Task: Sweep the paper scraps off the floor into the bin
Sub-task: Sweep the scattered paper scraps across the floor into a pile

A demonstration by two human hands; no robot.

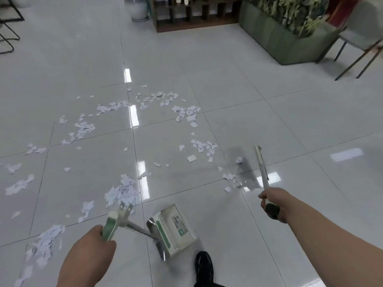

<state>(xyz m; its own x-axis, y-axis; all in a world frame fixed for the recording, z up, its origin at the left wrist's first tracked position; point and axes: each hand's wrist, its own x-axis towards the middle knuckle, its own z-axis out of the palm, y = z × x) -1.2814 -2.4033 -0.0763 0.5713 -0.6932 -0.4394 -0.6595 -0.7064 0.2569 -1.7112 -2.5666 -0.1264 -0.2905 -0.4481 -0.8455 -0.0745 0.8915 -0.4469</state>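
White paper scraps [122, 193] lie scattered over the glossy grey tile floor, from the far middle to the near left. My left hand [93, 243] grips the green and white handle of a long-handled dustpan [173, 228], whose pan rests on the floor near my feet. My right hand [273, 204] holds the broom [261, 166] by its handle. The broom head is a blurred grey smear low over the tiles to the left of the handle, beside a small cluster of scraps [230, 179]. No bin is in view.
A wooden shelf unit [194, 13] and a pale vase [138, 7] stand at the back. A green planter box [286, 42] with foliage and a metal-legged chair [360, 48] are at the back right. Black chair legs [8, 27] are far left. My black shoe [204, 266] is behind the dustpan.
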